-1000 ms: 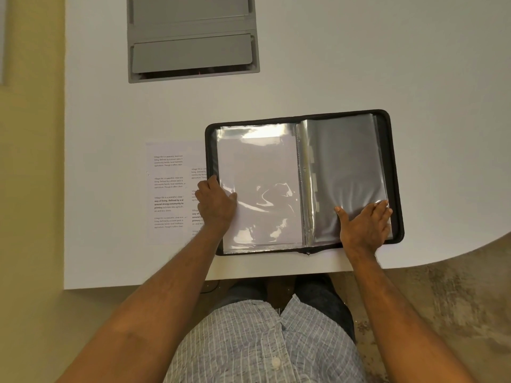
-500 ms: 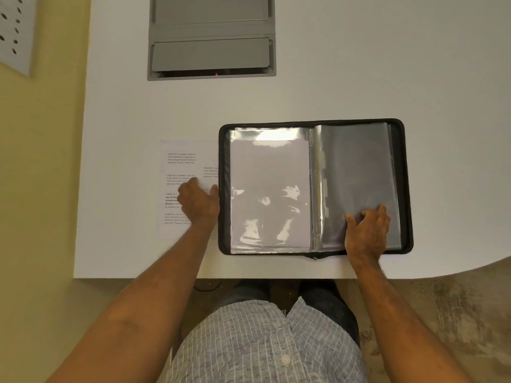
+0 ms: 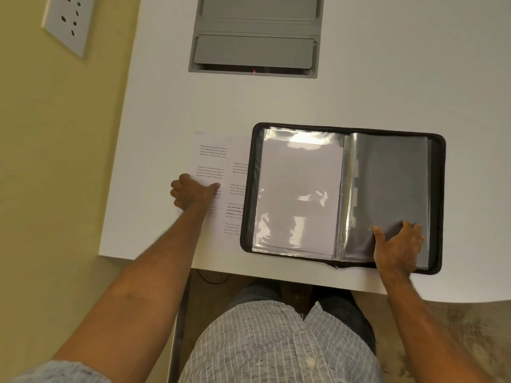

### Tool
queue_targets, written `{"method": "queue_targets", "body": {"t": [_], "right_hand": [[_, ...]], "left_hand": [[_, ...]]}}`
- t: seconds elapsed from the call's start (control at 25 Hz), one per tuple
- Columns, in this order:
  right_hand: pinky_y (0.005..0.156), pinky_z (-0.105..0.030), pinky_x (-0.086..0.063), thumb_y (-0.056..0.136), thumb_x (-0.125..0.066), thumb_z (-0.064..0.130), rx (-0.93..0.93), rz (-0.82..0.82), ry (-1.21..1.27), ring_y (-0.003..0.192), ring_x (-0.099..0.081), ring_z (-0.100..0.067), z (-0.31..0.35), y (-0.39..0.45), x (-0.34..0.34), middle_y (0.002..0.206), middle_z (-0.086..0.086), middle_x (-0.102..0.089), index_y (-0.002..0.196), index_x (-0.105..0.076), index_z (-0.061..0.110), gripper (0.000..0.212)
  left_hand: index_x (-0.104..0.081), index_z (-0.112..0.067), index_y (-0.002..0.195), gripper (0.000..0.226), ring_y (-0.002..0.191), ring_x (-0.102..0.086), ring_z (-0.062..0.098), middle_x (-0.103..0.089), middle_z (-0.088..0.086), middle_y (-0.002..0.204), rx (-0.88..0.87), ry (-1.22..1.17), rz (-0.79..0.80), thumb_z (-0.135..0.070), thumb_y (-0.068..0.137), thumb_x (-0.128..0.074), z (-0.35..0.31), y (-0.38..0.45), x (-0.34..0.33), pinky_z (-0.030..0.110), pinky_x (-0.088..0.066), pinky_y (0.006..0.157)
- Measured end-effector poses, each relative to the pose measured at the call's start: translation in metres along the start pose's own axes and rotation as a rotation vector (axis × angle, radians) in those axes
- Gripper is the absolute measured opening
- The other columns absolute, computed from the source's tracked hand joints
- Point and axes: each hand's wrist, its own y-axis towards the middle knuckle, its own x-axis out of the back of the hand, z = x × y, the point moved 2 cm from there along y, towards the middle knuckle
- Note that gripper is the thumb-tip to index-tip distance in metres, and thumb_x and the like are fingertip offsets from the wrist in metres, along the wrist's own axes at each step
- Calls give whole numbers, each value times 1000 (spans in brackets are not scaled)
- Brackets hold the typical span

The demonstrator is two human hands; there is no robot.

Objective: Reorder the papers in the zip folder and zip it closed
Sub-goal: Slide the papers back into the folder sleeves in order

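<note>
We cannot read the print on the loose papers (image 3: 211, 167) left of the zip folder (image 3: 343, 197); it is too small, and their right edges run under the folder's left rim. Our left hand (image 3: 190, 193) covers part of the text, and its fingertips are hidden from us, so we cannot tell how they meet the sheet. Glare on the clear sleeve (image 3: 297, 194) veils the page inside it. Our right hand (image 3: 398, 246) hides the lower corner of the grey sleeves. The grey recessed panel (image 3: 255, 48) is cut off by the top edge, the wall socket (image 3: 69, 20) likewise
</note>
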Motion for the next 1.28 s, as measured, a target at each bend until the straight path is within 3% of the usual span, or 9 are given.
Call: {"method": "queue_targets", "body": {"t": [0.28,0.36,0.48,0.6,0.8,0.92,1.08,1.2,1.28], "right_hand": [[104,-73,-43,91,-72,48,13,1,-10,149,-29,-44,0,2,1,161,-16,-32,152,-33,12,81],[103,-73,-44,91,-73,49,21,2,-12,148,-31,-44,0,3,1,160,-17,-34,151,-34,12,80],[102,-73,-45,90,-74,49,16,1,-19,147,-33,-45,-1,4,0,158,-17,-36,150,-35,12,80],[103,-72,-44,90,-74,48,20,11,-34,146,-33,-46,1,3,3,158,-19,-36,150,-35,11,81],[103,-72,-45,90,-75,47,25,31,-47,146,-33,-47,0,2,5,157,-21,-36,149,-35,9,81],[103,-72,-45,91,-75,46,14,64,-60,146,-32,-48,0,0,5,158,-22,-35,148,-35,8,80],[116,-66,-34,94,-70,46,-13,96,-12,155,-15,-44,1,-5,7,167,-22,-18,157,-23,4,89],[124,-57,-25,91,-70,55,-103,118,32,157,-9,-41,3,-6,13,169,-23,-11,161,-13,-1,106],[126,-54,-19,87,-67,66,-174,149,52,158,-3,-38,-1,-5,16,171,-21,-3,162,-5,-1,118]], "left_hand": [[-46,-13,129,78,123,-55,34,-58,7,131,3,-117,59,-44,71,-87,2,16,2,51,-38,106],[-56,-16,117,58,109,-63,33,-66,3,117,-18,-219,87,-42,72,-81,6,16,5,50,-45,101],[-62,-14,84,21,84,-65,27,-68,2,86,-62,-396,80,-31,82,-74,7,18,19,33,-53,76],[-65,-11,84,20,79,-64,25,-69,7,87,-107,-451,72,-27,87,-76,1,11,42,34,-51,70],[-70,-12,94,24,78,-66,25,-70,4,89,-271,-300,-43,-36,96,-65,-19,-16,91,31,-48,68],[-67,-15,81,29,64,-59,19,-65,0,77,-382,-220,-137,-36,100,-58,-44,-47,125,27,-40,57],[-67,-16,81,31,56,-54,8,-63,-6,72,-511,-294,-223,-37,101,-54,-85,-94,154,23,-37,50],[-69,-10,83,30,58,-56,7,-63,-7,71,-588,-508,-120,-36,97,-61,-116,-115,155,20,-43,54],[-72,-5,87,28,70,-65,16,-72,4,82,-563,-770,72,-31,95,-68,-133,-123,145,30,-54,64]]}}
